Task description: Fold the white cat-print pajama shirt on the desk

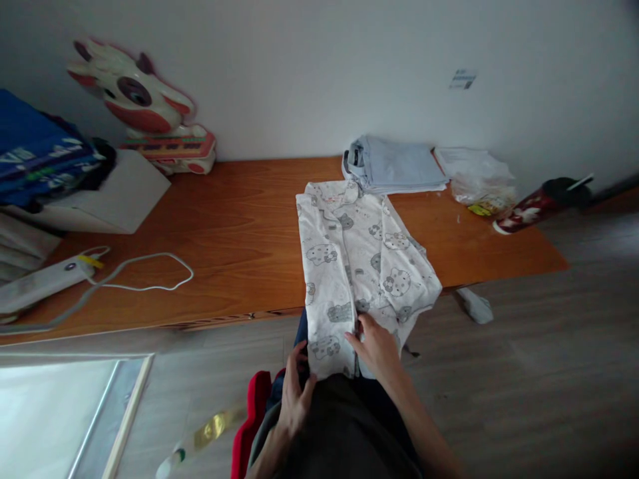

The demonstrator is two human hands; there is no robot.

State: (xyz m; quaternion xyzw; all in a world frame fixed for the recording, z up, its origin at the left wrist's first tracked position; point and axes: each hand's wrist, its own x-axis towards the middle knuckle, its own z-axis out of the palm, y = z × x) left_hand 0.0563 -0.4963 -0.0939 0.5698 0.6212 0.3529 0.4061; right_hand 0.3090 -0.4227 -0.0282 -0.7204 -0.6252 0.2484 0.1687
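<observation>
Pyjama top: white, cat print, hanging over desk edge. I see left hand grasping its hem, right hand pinching the placket.

Showing no readable text anywhere. Bearing only blurred print: wall sticker, blue stack, yellow tag by the bags. Carrying cartoon cat faces, no words: shirt.
</observation>
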